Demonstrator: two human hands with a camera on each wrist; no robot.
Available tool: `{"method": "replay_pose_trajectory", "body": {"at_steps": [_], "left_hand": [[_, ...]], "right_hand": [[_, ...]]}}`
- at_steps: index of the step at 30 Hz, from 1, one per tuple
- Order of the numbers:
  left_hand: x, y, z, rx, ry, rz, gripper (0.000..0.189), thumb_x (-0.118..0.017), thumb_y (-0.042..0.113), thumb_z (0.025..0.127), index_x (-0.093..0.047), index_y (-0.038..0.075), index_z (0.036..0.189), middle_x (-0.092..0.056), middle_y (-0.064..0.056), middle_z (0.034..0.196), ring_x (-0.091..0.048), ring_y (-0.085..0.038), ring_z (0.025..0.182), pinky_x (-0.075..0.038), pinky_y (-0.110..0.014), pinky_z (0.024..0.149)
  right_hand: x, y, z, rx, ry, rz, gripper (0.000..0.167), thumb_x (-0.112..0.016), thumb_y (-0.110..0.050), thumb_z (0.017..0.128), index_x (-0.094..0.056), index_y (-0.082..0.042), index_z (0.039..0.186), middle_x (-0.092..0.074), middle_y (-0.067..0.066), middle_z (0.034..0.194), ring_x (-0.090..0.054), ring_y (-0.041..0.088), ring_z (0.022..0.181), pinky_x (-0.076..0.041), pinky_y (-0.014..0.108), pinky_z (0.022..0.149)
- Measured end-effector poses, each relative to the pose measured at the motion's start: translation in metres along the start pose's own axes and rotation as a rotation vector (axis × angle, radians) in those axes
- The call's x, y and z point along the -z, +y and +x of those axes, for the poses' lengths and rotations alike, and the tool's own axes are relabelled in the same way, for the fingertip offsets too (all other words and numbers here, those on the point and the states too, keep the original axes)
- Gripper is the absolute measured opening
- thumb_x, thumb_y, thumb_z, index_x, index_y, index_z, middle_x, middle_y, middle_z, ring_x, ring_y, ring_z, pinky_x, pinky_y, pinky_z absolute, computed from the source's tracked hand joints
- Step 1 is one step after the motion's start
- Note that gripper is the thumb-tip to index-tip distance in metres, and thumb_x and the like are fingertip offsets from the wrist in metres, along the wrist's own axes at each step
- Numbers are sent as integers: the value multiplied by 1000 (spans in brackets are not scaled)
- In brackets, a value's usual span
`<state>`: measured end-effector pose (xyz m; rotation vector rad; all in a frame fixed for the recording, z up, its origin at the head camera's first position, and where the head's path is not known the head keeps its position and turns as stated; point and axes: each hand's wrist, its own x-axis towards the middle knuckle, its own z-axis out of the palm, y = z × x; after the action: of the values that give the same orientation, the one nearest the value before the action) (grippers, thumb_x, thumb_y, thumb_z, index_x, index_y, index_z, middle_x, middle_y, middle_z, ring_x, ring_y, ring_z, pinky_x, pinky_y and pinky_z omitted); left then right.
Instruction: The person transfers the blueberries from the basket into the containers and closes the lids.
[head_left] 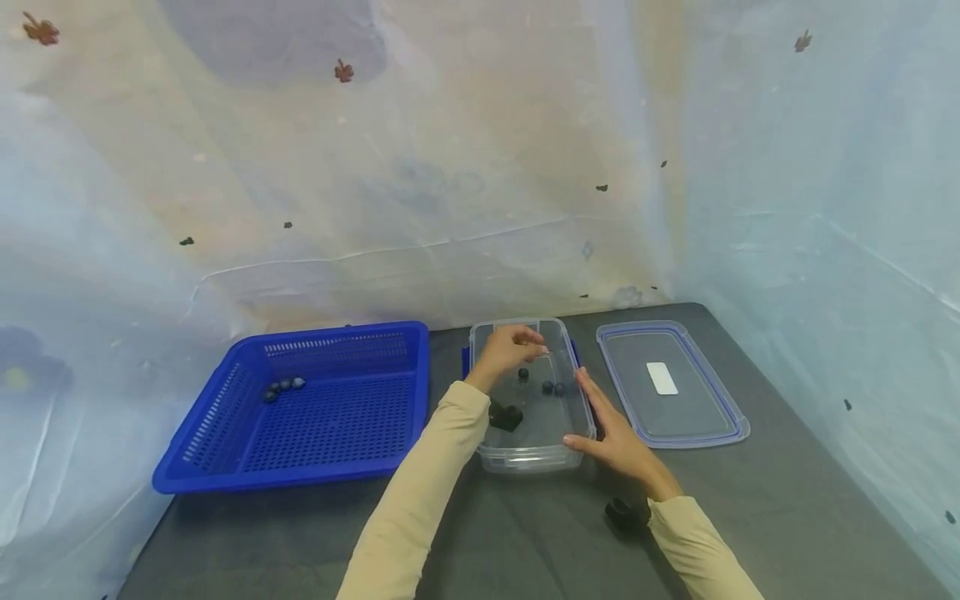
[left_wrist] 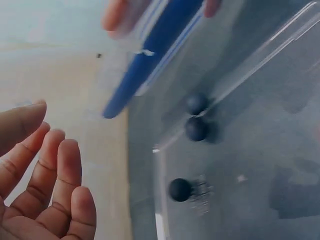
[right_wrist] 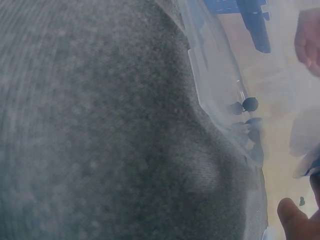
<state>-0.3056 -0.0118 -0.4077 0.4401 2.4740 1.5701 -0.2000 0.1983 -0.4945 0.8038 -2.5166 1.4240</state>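
The empty left hand (head_left: 512, 353), its fingers loosely bent, hangs over the clear rectangular plastic container (head_left: 528, 459), whose right rim the right hand (head_left: 617, 437) touches, fingers extended; the small dark-blue balls (head_left: 523, 375) inside look light, firm, roll-prone, best pinched mid-side.

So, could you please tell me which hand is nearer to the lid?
The right hand: it touches the box at its right side, with the lid just beyond to the right. The left hand is over the box, farther left of the lid.
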Motion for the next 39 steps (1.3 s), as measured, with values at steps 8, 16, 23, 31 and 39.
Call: {"method": "replay_pose_trajectory", "body": {"at_steps": [8, 16, 23, 31, 39], "left_hand": [[25, 9, -9, -140, 42, -41, 21, -68, 16, 92, -70, 3, 109, -66, -5, 99, -61, -24, 93, -51, -40, 80], [49, 18, -24, -216, 142, 11, 18, -65, 22, 94, -71, 11, 108, -65, -2, 95, -63, -22, 84, -51, -33, 66], [76, 24, -40, -235, 230, 13, 21, -63, 21, 96, -70, 8, 110, -65, -6, 99, -64, -26, 87, -51, -35, 66], [116, 19, -53, -278, 378, 79, 24, -61, 20, 96, -68, 4, 113, -65, -11, 104, -62, -27, 92, -51, -41, 75], [158, -9, -67, -186, 568, -7, 24, -61, 16, 95, -67, 3, 114, -63, -13, 107, -59, -22, 92, -47, -34, 75]], "right_hand": [[-1, 0, 0, 1, 11, 0, 99, -76, -25, 81, -14, -5, 155, -8, 18, 160, -11, 36, 144, -17, 66, 105], [-1, 0, -1, -1, 18, 2, 99, -76, -25, 81, -14, -5, 155, -8, 16, 160, -10, 35, 144, -17, 66, 105], [-1, 1, -1, -2, 14, 5, 99, -76, -25, 82, -13, -6, 155, -6, 12, 161, -9, 34, 145, -16, 66, 105], [-2, 2, -1, -8, 14, 3, 99, -77, -23, 81, -13, -7, 156, -5, 12, 161, -8, 33, 145, -16, 67, 105], [-2, 2, -1, 6, 21, 4, 99, -76, -24, 81, -13, -4, 155, -7, 18, 160, -9, 34, 145, -16, 67, 104]]}}
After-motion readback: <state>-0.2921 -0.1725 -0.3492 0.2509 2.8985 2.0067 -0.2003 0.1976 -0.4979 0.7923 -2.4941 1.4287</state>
